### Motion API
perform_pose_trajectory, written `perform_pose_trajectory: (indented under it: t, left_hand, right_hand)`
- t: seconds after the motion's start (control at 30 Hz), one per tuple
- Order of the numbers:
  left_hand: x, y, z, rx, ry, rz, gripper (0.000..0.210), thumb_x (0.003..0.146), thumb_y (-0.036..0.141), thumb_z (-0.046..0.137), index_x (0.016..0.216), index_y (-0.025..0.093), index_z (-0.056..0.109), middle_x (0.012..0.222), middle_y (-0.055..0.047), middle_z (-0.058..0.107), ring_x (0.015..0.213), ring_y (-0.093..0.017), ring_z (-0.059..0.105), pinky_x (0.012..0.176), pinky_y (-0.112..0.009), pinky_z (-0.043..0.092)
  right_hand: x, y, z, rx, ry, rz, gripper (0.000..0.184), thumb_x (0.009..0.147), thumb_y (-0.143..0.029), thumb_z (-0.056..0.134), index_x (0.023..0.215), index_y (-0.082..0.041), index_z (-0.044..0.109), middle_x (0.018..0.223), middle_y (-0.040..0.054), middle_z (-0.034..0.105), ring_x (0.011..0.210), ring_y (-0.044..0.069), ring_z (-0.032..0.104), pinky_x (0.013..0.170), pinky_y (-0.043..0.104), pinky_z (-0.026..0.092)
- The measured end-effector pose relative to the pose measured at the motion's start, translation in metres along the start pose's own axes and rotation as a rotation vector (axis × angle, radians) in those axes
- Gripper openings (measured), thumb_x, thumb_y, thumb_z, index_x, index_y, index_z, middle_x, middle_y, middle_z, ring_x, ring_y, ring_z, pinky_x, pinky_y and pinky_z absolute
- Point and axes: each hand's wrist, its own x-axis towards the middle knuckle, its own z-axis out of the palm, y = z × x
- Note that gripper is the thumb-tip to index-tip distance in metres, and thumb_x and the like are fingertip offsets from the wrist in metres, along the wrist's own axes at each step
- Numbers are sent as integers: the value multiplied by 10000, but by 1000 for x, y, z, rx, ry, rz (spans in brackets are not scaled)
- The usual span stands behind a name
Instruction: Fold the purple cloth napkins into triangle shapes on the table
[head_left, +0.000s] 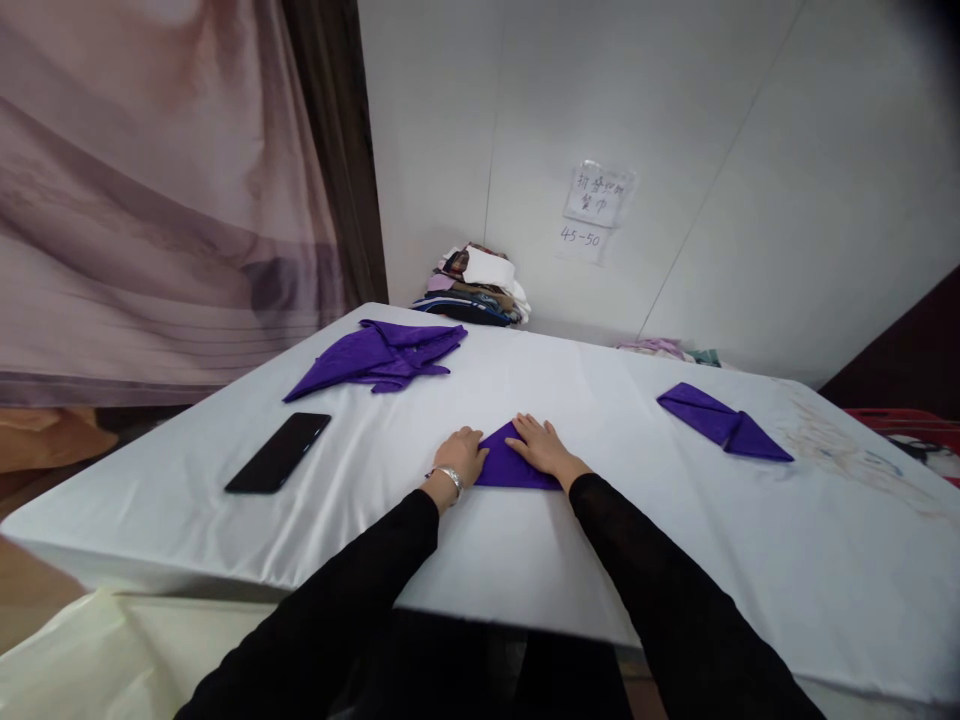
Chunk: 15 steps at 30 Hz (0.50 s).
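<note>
A purple cloth napkin [514, 468], folded into a triangle with its point away from me, lies flat on the white-covered table [525, 570]. My left hand [459, 456] rests over its left corner, a silver bracelet at the wrist. Its fingers are laid out and look slightly bent. On the right side of the same napkin, my right hand [541, 446] presses down with fingers stretched flat. Both hands hide parts of the napkin's edges.
A loose heap of purple cloth [375, 355] is at the back left, near a black phone [279, 453]. Off to the right sits a folded purple napkin [724, 422]. Piled clothes [476, 285] stand against the wall, beside a curtain [165, 200].
</note>
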Motion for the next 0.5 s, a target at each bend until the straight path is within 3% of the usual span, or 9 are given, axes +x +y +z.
perform_pose_trajectory:
  t: [0.1, 0.17, 0.37, 0.5]
  left_hand:
    - [-4, 1, -6, -8, -60, -142, 310, 846, 347, 467, 1098, 199, 570, 1147, -96, 593, 1007, -222, 586, 835, -325, 445]
    - [-6, 2, -8, -15, -91, -186, 318, 833, 371, 478, 1081, 198, 576, 1090, -103, 630, 998, -237, 598, 822, -339, 450]
    - [-17, 2, -11, -77, -179, -201, 419, 764, 353, 552, 1148, 185, 539, 1021, -116, 672, 975, -256, 620, 786, -338, 470]
    - [-30, 4, -10, -174, -257, -192, 510, 755, 290, 557, 1242, 170, 466, 882, -63, 700, 790, -183, 667, 715, -265, 493]
  right_hand:
    - [-12, -17, -1, -26, 59, -7, 672, 901, -592, 191, 1432, -182, 226, 1507, 90, 162, 1388, 237, 74, 1083, 504, 52]
    - [-28, -31, 0, -32, 97, -84, 685, 897, -600, 197, 1434, -175, 219, 1506, 92, 169, 1388, 236, 69, 1089, 497, 26]
    - [-92, -54, 14, 15, 40, -353, 749, 861, -649, 269, 1438, -175, 213, 1469, 115, 275, 1373, 257, 155, 1098, 496, 0]
    - [-121, -57, 23, 23, 60, -385, 720, 865, -606, 335, 1432, -175, 229, 1459, 113, 300, 1360, 266, 197, 1095, 517, 31]
